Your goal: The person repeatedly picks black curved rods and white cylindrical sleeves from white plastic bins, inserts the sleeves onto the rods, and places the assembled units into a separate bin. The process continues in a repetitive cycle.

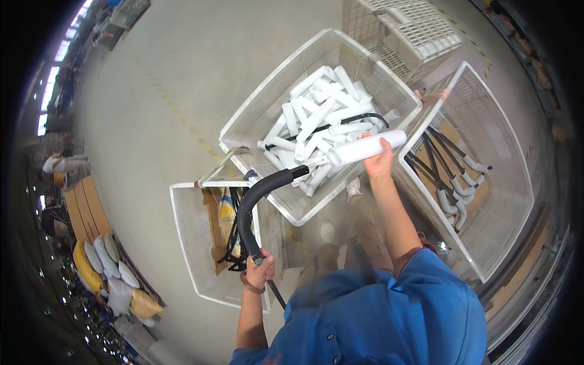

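Observation:
My left hand (260,271) is closed round the lower end of a curved black bar (246,213), which carries a thick black sleeve along its bend. The bar's free end points right, over the front of the middle bin. My right hand (378,160) grips a white foam tube (359,149), held nearly level above that bin's right front. The tube's left end is close to the bar's tip, with a small gap between them. Below, many loose white tubes (316,118) fill the middle bin (255,115), and a thin black curved bar (365,115) lies among them.
A left crate (188,243) holds black bars and cardboard. In the right crate (499,182) lie several black bars with white sleeved ends (465,188). Another white crate (420,30) stands behind. Sacks (121,280) and brown boards (86,210) are far left, near another person (58,163).

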### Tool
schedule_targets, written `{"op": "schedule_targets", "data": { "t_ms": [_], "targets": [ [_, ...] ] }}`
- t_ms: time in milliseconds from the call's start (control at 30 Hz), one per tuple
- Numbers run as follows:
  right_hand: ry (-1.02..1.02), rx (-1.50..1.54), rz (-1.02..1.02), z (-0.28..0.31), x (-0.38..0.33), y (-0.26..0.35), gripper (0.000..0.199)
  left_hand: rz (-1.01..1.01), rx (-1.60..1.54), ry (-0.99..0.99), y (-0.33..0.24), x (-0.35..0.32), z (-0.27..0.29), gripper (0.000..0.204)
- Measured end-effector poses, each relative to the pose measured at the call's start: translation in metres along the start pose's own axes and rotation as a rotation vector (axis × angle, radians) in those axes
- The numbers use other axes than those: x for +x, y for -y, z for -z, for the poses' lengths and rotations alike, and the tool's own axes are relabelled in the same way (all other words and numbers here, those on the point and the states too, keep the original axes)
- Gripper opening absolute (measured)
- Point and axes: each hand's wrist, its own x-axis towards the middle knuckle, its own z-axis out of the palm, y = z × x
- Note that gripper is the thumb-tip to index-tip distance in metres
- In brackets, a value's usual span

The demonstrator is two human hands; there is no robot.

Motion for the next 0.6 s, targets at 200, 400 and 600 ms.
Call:
{"op": "schedule_targets", "data": {
  "t_ms": [200,400,600],
  "targets": [
    [0.05,0.132,-0.103,-0.029,-0.118,-0.051,0.05,-0.031,0.12,0.051,0.024,-0.025,0.012,0.018],
    [-0.026,-0.2,-0.137,-0.053,-0.243,-0.13,0.049,-0.213,0.634,-0.063,0.06,-0.038,-0.012,0.03],
    [0.493,-2.018,0.721,-0.088,-0.366,-0.016,0.073,0.007,0.234,0.277,-0.028,-0.086,-0.01,0.025]
  ]
}}
